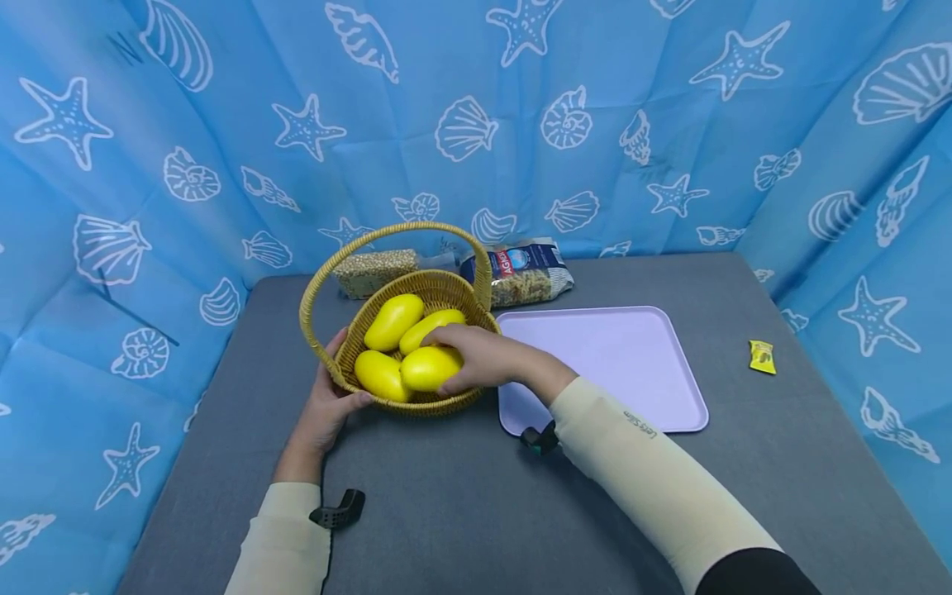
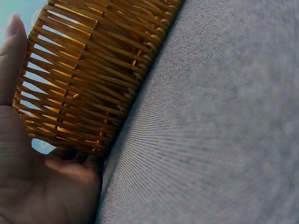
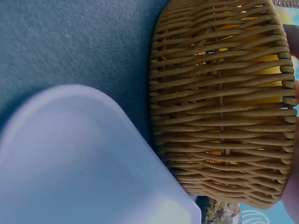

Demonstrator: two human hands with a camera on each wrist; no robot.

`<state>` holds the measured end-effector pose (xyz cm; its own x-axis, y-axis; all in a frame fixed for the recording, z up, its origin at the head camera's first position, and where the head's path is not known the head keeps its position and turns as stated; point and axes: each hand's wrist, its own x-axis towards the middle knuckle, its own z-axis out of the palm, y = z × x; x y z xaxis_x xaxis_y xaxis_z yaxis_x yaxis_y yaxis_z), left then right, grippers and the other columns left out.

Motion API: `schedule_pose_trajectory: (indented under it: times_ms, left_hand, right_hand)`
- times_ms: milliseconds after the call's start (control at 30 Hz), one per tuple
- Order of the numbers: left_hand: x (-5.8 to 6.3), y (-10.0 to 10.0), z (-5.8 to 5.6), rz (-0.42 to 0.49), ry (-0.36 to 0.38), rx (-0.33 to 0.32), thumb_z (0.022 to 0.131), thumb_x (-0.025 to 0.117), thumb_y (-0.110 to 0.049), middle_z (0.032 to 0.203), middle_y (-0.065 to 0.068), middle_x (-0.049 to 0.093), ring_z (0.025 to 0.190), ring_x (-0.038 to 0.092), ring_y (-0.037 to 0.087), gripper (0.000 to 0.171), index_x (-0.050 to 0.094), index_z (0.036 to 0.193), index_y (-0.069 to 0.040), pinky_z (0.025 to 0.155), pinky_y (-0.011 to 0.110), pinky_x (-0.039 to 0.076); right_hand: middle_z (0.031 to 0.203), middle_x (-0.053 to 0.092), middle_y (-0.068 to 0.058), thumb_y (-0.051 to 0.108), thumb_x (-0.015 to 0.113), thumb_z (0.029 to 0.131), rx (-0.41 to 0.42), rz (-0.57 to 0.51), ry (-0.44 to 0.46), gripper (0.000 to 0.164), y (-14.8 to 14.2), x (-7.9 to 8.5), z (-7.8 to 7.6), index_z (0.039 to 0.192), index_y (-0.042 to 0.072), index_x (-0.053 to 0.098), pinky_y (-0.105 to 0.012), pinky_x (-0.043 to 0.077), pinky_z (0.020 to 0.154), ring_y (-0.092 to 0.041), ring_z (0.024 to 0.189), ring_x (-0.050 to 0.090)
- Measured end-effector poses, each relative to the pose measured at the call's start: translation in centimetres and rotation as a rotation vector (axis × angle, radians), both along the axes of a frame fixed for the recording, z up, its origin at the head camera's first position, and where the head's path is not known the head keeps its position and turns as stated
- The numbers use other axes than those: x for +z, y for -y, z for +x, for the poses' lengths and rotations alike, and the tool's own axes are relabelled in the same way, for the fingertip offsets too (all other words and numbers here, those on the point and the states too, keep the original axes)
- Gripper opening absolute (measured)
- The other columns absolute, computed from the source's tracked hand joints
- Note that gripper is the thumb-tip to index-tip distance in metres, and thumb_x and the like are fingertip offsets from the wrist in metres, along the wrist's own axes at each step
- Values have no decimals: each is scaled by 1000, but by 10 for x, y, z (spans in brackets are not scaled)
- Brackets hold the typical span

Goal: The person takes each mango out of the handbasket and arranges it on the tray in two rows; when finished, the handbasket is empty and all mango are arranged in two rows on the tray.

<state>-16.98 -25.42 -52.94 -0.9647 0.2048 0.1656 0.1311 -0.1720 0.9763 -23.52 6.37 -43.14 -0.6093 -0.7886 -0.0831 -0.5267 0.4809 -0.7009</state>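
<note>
A wicker basket [image 1: 424,409] with a tall arched handle stands on the table, holding several yellow mangoes [image 1: 394,322]. My left hand [image 1: 327,413] grips the basket's left side, thumb along the rim and fingers around the outer wall. In the left wrist view that hand [image 2: 51,182] lies against the woven side, low by the table. Reaching in over the right rim, my right hand [image 1: 483,355] holds the front right mango [image 1: 430,368] between fingers and thumb. The right wrist view shows mostly the basket's outer wall [image 3: 219,102], with the hand partly hidden at the edge.
A pale lilac tray [image 1: 617,355] lies right of the basket, under my right forearm. Behind the basket are a bag of grains [image 1: 375,273] and a blue-labelled pasta bag [image 1: 521,273]. A small yellow packet [image 1: 762,357] lies far right. Patterned blue curtains surround the table [image 1: 446,504].
</note>
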Motion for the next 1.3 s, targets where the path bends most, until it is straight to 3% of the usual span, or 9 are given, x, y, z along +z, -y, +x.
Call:
schedule_pose_trajectory:
  times_ms: [167, 400, 667, 1000, 1300]
  left_hand:
    - [-1, 1, 0, 9, -5, 4, 97, 79, 8, 177, 14, 19, 152, 35, 26, 104, 17, 177, -21, 111, 29, 43]
    - [-1, 2, 0, -3, -2, 16, 98, 79, 6, 177, 14, 19, 151, 35, 26, 104, 17, 177, -22, 111, 29, 43]
    - [-1, 3, 1, -7, -3, 9, 99, 77, 8, 177, 15, 19, 151, 34, 27, 103, 18, 176, -25, 111, 29, 43]
    - [0, 2, 1, 5, 4, 11, 97, 78, 8, 177, 12, 21, 152, 34, 27, 105, 19, 176, -25, 112, 30, 43]
    - [1, 0, 0, 11, -1, -2, 98, 81, 3, 178, 10, 20, 153, 33, 27, 105, 16, 177, -22, 112, 30, 42]
  right_hand:
    - [147, 59, -3, 33, 87, 94, -64, -131, 6, 72, -6, 0, 6, 155, 11, 56, -41, 47, 105, -18, 124, 55]
    - [146, 58, -2, 27, 87, 96, -135, -310, 57, 71, -17, 1, 17, 157, 13, 53, -44, 52, 100, -20, 125, 57]
    - [150, 56, -5, 22, 84, 97, -176, -500, 123, 71, -31, 5, 34, 159, 14, 51, -55, 54, 99, -34, 126, 58]
    - [151, 56, -3, 18, 84, 95, -332, -582, 18, 73, -57, -5, 46, 160, 13, 51, -55, 53, 97, -35, 123, 57]
    - [151, 55, -5, 16, 83, 98, -426, -573, 32, 74, -87, -17, 44, 163, 17, 48, -57, 52, 96, -36, 125, 57]
